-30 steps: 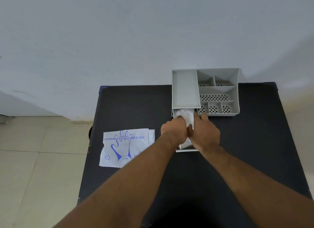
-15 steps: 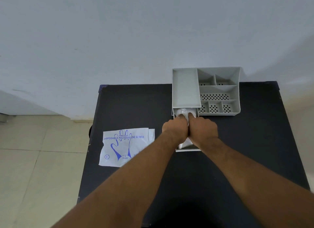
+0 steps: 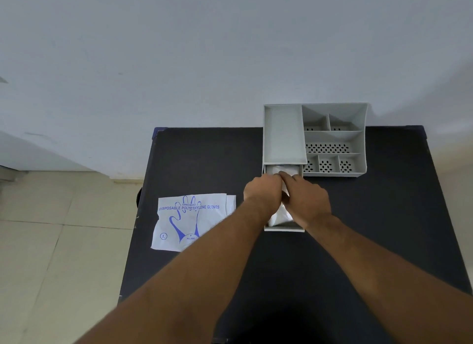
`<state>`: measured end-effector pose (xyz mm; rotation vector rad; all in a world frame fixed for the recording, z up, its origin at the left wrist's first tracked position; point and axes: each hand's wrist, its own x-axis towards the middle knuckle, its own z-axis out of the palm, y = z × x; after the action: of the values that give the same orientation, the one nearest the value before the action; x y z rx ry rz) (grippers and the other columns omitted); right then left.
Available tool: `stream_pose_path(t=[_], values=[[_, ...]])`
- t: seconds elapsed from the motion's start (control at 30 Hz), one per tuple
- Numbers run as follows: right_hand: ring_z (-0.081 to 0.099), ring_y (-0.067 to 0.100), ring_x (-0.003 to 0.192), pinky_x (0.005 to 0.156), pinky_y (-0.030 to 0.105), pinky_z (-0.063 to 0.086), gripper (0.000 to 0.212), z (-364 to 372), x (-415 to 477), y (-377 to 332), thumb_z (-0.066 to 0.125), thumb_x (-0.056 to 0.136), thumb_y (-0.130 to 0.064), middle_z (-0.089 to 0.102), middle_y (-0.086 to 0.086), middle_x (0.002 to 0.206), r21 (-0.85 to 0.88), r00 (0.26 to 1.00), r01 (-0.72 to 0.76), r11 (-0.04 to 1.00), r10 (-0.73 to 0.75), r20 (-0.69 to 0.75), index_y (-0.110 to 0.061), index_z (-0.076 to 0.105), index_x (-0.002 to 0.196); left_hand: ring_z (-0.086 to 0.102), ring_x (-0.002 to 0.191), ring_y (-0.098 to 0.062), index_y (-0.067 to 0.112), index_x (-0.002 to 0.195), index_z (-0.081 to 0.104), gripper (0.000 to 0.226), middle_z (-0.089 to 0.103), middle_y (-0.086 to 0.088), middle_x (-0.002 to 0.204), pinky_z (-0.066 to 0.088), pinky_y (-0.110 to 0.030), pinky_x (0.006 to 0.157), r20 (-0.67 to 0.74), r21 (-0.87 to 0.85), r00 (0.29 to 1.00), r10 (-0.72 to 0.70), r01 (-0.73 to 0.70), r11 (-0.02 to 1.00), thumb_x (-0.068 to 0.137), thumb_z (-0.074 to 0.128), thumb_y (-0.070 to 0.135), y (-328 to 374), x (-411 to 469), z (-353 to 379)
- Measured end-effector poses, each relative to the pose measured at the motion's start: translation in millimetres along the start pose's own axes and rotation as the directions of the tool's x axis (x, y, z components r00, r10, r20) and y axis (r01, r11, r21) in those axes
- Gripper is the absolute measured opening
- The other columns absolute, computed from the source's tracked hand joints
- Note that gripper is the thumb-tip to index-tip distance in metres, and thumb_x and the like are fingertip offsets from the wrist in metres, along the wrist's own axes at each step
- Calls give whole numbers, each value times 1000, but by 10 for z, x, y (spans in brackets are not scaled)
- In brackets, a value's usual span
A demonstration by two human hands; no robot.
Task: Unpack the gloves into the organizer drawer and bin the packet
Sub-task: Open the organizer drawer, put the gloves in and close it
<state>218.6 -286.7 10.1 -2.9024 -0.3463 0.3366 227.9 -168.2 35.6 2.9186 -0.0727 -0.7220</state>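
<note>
A black counter (image 3: 384, 228) filled the lower centre and right of the frame, its far edge set against a plain pale grey wall (image 3: 179, 49) that took up the whole upper half. Beige floor tiles (image 3: 51, 241) showed at the lower left. A grey organizer (image 3: 332, 138) stood at the counter's far edge, upper right of centre, with perforated compartments on its right side and a long tray on its left. Its drawer (image 3: 284, 229) was pulled out toward the viewer, and crumpled clear gloves (image 3: 280, 215) lay inside it. Both bare forearms reached in from the bottom of the frame. The left hand (image 3: 263, 192) and right hand (image 3: 305, 202) met over the drawer, each grip curled closed on the gloves. The empty white packet (image 3: 189, 220), printed in blue, lay flat on the counter left of the drawer, apart from both hands.
</note>
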Motion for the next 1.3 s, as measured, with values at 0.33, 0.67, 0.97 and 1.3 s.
stream_pose_path(t=[0.33,0.67,0.97,1.3], values=[[64,24,96,73,35,51,32,-28,77,-64,49,99,-34,65,-6,117,-41,997,77,996,-76,7,-33,55,130,50,112,-27,20,125,55,49,47,-8,132,47,-44,84,-304,59,953,6,12,998,84,68,43,-176,29,279],[46,33,131,103,52,35,64,88,31,-81,62,83,-29,51,8,148,-333,982,183,925,-154,112,-17,50,144,46,128,-37,28,148,37,52,31,-13,157,37,-54,99,-140,86,989,38,-26,996,97,42,40,-294,26,267],[11,27,153,121,54,1,68,144,-21,-98,34,100,-46,14,10,166,-255,983,155,954,-121,141,-15,16,158,38,135,-37,29,155,15,77,28,-13,157,33,-58,105,-114,83,993,8,1,997,92,51,55,-343,-22,298],[13,26,153,121,54,1,70,192,-27,-53,38,100,-45,12,11,167,-294,979,172,940,-131,156,-13,13,158,44,133,-37,31,154,23,75,47,-13,146,25,-60,108,-16,230,1000,9,-5,973,91,51,60,-291,84,165]])
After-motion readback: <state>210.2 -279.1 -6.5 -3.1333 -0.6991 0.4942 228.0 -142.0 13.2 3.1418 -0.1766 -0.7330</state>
